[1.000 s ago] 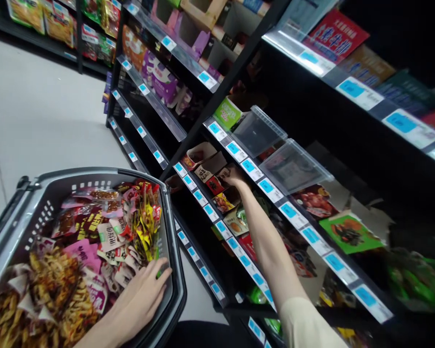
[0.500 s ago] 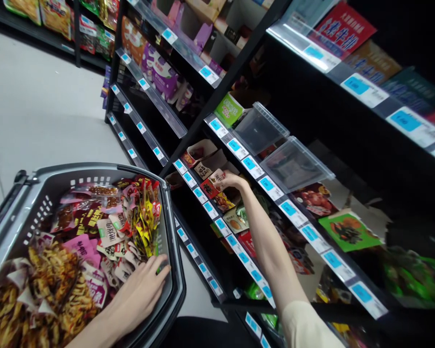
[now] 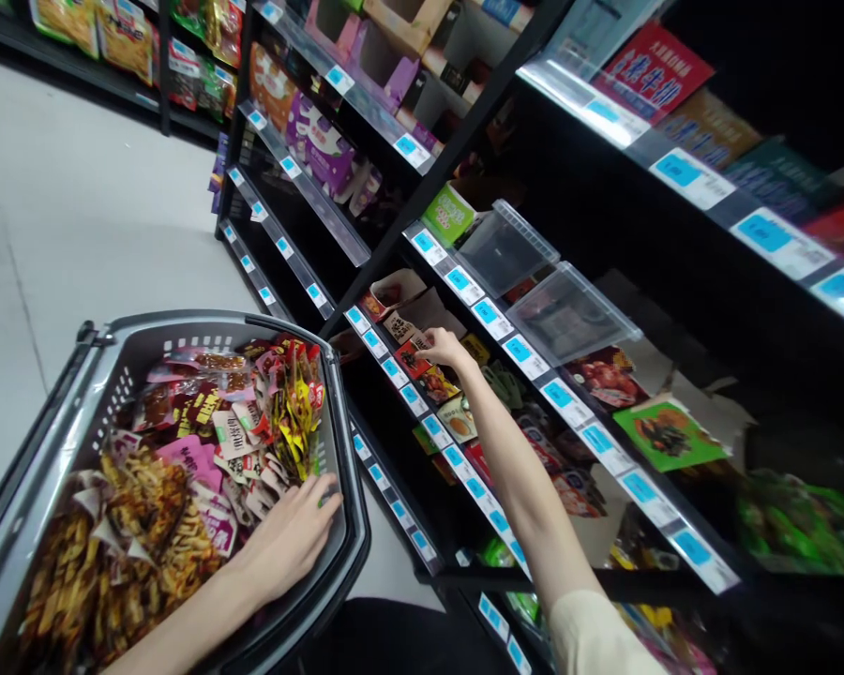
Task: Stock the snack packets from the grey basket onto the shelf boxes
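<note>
My right hand (image 3: pixel 447 348) reaches into a black shelf and its fingers are closed on small snack packets (image 3: pixel 413 353) at the front of a cardboard display box (image 3: pixel 394 302). My left hand (image 3: pixel 292 544) lies inside the grey shopping basket (image 3: pixel 348 469), fingers spread over small snack packets (image 3: pixel 253 459) near the basket's right wall. The basket is heaped with red, yellow, pink and brown snack bags.
Black shelving with blue price tags (image 3: pixel 517 352) runs diagonally across the right. Two clear plastic bins (image 3: pixel 569 314) sit on the shelf above my right hand. A green pack (image 3: pixel 668 433) lies further right. Pale floor (image 3: pixel 77 216) stretches to the left, with more shelves behind.
My right hand has drawn back a little from deep in the box to its front edge, closing on small packets. The left hand has stayed in the basket.
</note>
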Demonstrator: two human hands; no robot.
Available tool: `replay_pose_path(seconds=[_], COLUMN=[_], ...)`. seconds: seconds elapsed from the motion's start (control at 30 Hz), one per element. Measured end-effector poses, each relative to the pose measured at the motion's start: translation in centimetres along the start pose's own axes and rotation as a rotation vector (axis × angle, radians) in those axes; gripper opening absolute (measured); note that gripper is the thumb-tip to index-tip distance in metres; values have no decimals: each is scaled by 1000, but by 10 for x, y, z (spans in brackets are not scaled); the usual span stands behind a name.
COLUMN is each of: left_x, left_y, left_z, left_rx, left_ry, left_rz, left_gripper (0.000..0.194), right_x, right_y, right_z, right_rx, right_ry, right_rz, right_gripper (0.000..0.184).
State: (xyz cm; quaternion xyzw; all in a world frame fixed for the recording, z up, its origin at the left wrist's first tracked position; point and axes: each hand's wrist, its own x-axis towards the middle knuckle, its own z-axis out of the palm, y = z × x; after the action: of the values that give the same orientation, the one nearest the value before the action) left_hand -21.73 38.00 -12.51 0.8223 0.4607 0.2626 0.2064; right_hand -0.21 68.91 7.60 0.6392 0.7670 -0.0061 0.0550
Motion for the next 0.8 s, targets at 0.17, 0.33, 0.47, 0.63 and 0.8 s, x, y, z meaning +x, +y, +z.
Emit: replay_pose_path(seconds=[0.17,0.33,0.47,0.63,0.8], left_x=[3,5,3,-2,0], left_y=[5,10,10,9,10], left_z=[-12,-24,-19,-11,-12], left_rx=[53,124,152,187,172], left_ry=[-89,-199,-286,-311,-317], left_rz=[-9,15,66,100,79], left_gripper=[28,23,21,22,21], right_x=[-8,-41,-104,-169,-177], right_y=[1,-10,-54,-113,-134], right_z=[-3,1,17,55,111], right_rx=[10,33,298,306,144], right_ry=[-11,224,471,35,-253], right_rz=[-4,-155,-388,-522,-484], right_gripper=[43,45,31,22,19])
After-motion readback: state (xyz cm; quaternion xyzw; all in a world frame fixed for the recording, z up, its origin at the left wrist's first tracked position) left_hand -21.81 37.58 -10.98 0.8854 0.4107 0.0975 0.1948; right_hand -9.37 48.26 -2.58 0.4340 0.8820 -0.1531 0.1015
